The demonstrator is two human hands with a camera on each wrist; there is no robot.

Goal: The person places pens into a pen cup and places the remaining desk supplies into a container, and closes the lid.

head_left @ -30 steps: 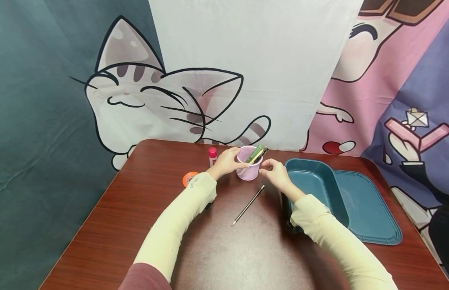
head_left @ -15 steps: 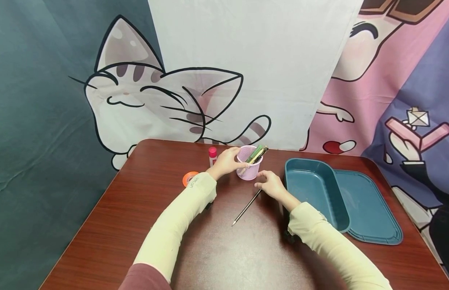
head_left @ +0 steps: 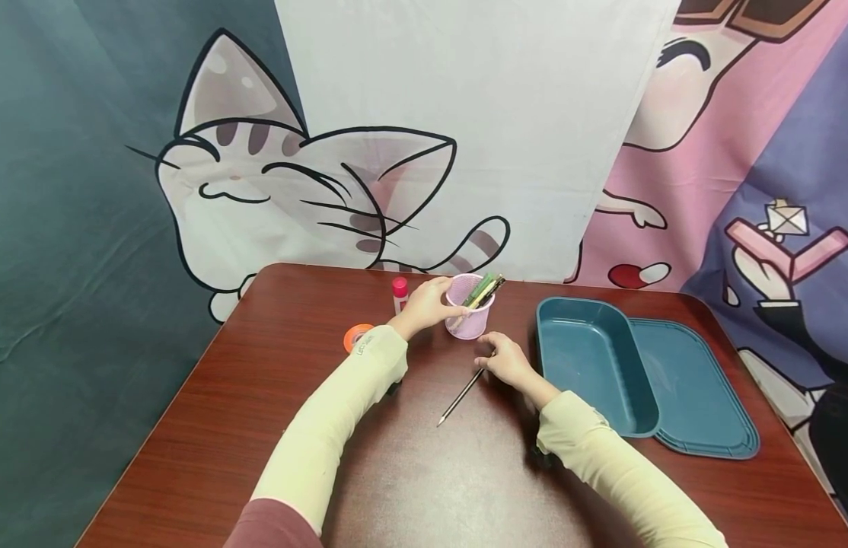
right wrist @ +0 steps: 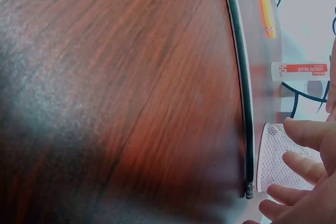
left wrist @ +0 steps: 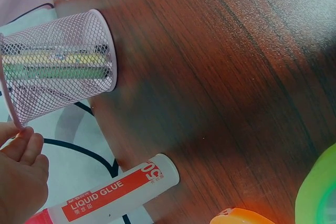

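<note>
My left hand [head_left: 424,308] pinches the rim of a pink mesh pen cup [head_left: 467,327], which stands upright near the table's back edge. Green, yellow and dark sticks, like pens or pencils [left wrist: 63,64], lean inside it and show through the mesh in the left wrist view. A dark striped pencil [head_left: 457,403] lies on the table, its light tip toward the front. Over its eraser end is my right hand [head_left: 509,361]. In the right wrist view those fingers [right wrist: 304,132] are spread and stop short of the pencil [right wrist: 242,77], overlapping the cup behind.
A liquid glue bottle [left wrist: 113,195] with a red cap stands left of the cup. Beside it are an orange tape roll [head_left: 356,336] and a green ring [left wrist: 315,198]. A blue bin [head_left: 595,365] and its flat lid [head_left: 701,388] lie at the right.
My right hand has moved left and toward the front, from beside the cup to over the pencil's eraser end. The left hand has stayed at the cup.
</note>
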